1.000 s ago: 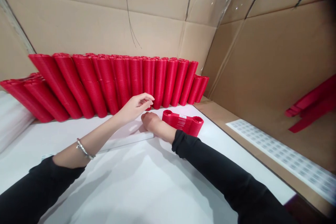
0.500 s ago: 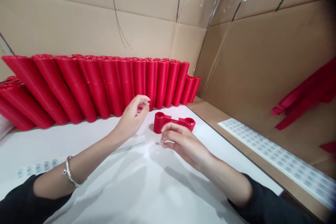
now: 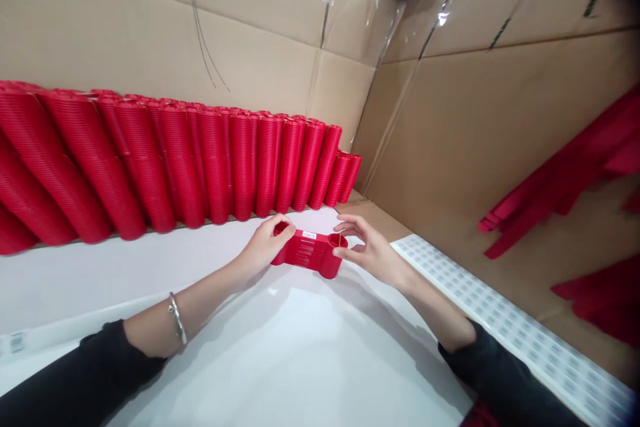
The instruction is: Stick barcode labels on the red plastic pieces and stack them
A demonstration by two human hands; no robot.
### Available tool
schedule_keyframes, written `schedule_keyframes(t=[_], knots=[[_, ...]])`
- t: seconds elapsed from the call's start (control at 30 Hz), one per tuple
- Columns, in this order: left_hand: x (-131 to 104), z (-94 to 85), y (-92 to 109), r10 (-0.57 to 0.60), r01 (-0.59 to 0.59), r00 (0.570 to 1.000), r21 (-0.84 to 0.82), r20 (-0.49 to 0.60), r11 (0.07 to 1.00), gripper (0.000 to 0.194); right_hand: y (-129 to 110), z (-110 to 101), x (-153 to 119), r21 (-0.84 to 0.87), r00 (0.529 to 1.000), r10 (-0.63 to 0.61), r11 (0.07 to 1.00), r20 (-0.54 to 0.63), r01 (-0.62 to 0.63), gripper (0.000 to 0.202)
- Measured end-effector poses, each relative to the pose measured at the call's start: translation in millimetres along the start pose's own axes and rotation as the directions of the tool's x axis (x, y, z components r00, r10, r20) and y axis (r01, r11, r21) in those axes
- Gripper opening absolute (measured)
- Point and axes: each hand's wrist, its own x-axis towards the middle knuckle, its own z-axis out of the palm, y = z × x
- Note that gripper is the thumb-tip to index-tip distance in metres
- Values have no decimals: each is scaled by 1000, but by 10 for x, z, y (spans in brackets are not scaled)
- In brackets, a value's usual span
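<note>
A short stack of red plastic pieces point(image 3: 306, 251) stands on the white surface, with a round hollow at each end and a small white label on top. My left hand point(image 3: 270, 240) grips its left end, thumb and fingers at the rim of the hollow. At the right end, my right hand point(image 3: 363, 247) has its thumb and fingers around the other hollow. A thin yellowish strand point(image 3: 340, 237) shows between those fingertips, apparently pinched there. The fingers of my right hand partly cover the right hollow.
Tall stacks of red pieces point(image 3: 213, 167) line the back against a cardboard wall point(image 3: 260, 53). Along the right lies a sheet of labels point(image 3: 480, 300). More red pieces point(image 3: 545, 193) are beyond it, and another label strip point(image 3: 17, 341) is at the left.
Both hands have come to the ends of the short red stack; my left hand has taken hold of it. My right hand has moved up and right. The view has shifted.
</note>
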Motion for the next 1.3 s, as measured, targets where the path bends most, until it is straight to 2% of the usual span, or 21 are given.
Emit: schedule_keyframes(t=[0.07, 0.27, 0.43, 0.57, 0.7, 0.8, 1.07, 1.17, 1.3], knots=[[-12, 0, 0, 2, -2, 1000, -6, 0, 1000, 18, 54, 29, 26, 24, 997, 1, 1000, 73, -3, 51], [-45, -28, -34, 30, -30, 1000, -17, 10, 999, 19, 203, 150, -74, 206, 999, 33, 978, 40, -40, 37], [-53, -40, -14, 4, -4, 1000, -21, 28, 1000, 18, 273, 184, -119, 222, 995, 52, 973, 85, -70, 36], [-44, -44, -4, -8, 8, 1000, -4, 17, 1000, 19, 259, 240, -158, 147, 977, 154, 973, 148, -176, 42], [-47, -47, -3, -25, 26, 999, -22, 20, 999, 19, 217, 290, -177, -38, 975, 182, 983, 131, -178, 49], [-55, -49, 1, -33, 33, 999, -38, 14, 999, 20, 194, 303, -178, -192, 973, 207, 964, 102, -185, 41], [-69, -75, -9, -42, 45, 998, -70, 48, 997, 19, 109, 326, -209, -328, 989, 111, 942, 95, -74, 23], [-72, -77, -7, -55, 60, 997, -78, 59, 995, 19, 131, 331, -228, -363, 993, 98, 929, 70, -66, 26], [-70, -73, 11, -50, 54, 997, -75, 56, 996, 19, 154, 321, -246, -365, 996, 70, 930, 47, -48, 41]])
